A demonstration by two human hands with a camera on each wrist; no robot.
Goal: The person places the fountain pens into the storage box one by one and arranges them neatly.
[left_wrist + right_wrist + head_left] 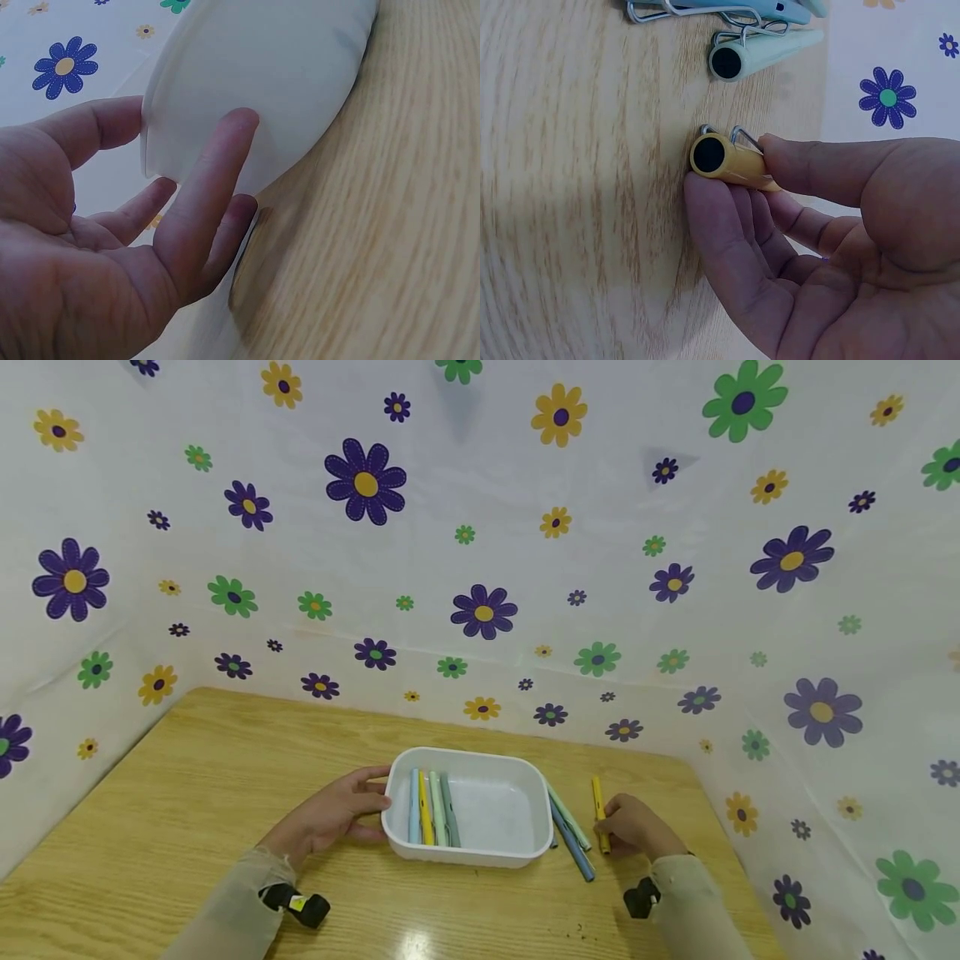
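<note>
A white plastic tray [495, 855] sits on the table with several pens lying side by side at its left end, among them a light blue pen [414, 806] and a yellow one [426, 807]. My left hand [337, 810] touches the tray's left end; in the left wrist view its fairly straight fingers rest against the outer wall [262, 67]. Right of the tray, my right hand [637, 827] pinches another yellow pen [739, 163] between thumb and fingers. This pen has a wire clip and a black end, and lies close over the table.
Between tray and right hand lie a blue pen [573, 843] and a pale green pen [570, 818], overlapping the tray's right edge in the head view. The wooden table [225, 777] meets a flower-patterned cloth [420, 552] at the back and sides.
</note>
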